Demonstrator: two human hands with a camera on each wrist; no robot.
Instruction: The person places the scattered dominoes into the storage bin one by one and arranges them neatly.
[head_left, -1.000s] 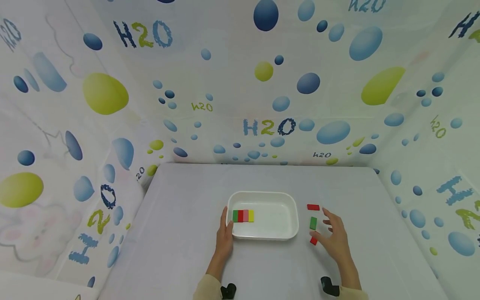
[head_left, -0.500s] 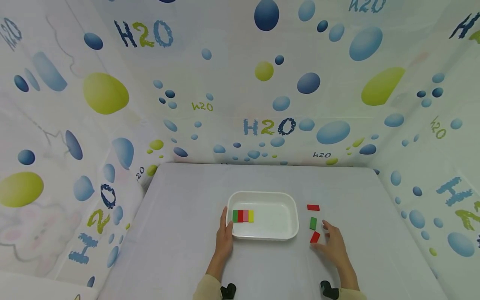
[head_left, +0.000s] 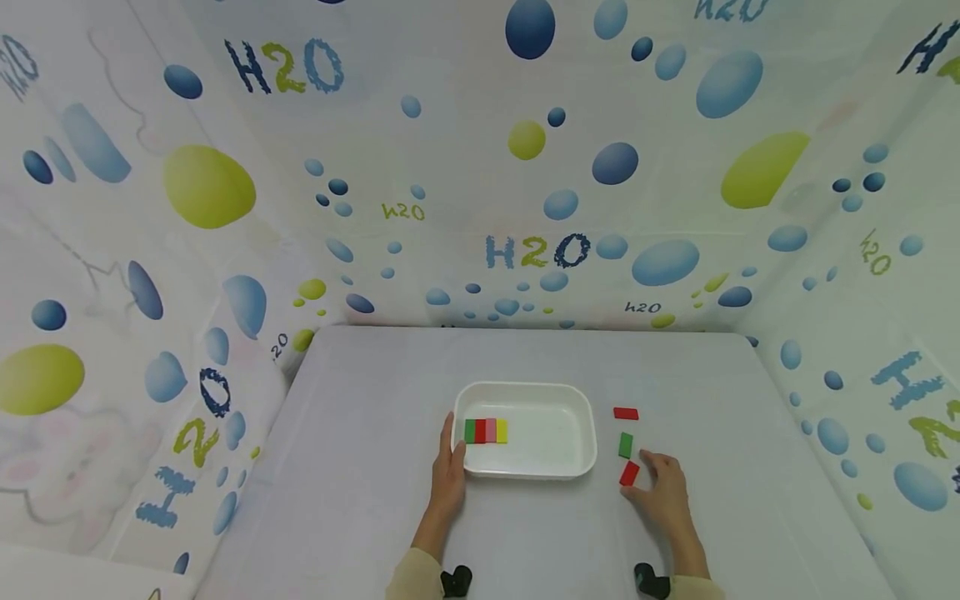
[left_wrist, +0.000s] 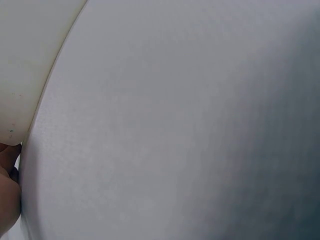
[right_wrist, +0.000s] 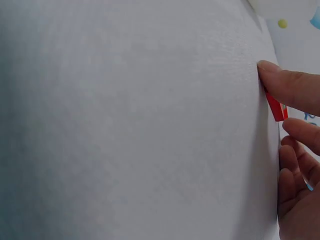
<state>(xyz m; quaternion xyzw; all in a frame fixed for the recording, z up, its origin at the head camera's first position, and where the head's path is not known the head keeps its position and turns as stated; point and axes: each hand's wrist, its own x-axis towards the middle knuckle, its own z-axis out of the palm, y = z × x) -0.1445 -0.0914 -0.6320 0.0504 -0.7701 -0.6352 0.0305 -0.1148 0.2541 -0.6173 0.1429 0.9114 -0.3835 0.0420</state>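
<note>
The white tray (head_left: 532, 400) stands on the table, with my left hand (head_left: 447, 479) holding its left edge, thumb at the rim and fingers along the outside. In the tray, green (head_left: 469, 431), red (head_left: 480, 431), pink (head_left: 491, 431) and yellow (head_left: 502, 431) blocks lie side by side. My right hand (head_left: 663, 492) is around a tilted red block (head_left: 629, 474) on the table. Its thumb is at the near end and its index fingertip close by the far corner. In the right wrist view, the thumb partly hides this red block (right_wrist: 274, 107).
Beyond the red block lie a green block (head_left: 626, 445) and another red block (head_left: 626, 413), both right of the tray. A white cloth covers the table (head_left: 360, 400). Patterned curtains (head_left: 450, 167) enclose the back and sides.
My right hand has drawn in toward the near red block, and its thumb and index finger have come closer together. The left hand and tray have stayed put.
</note>
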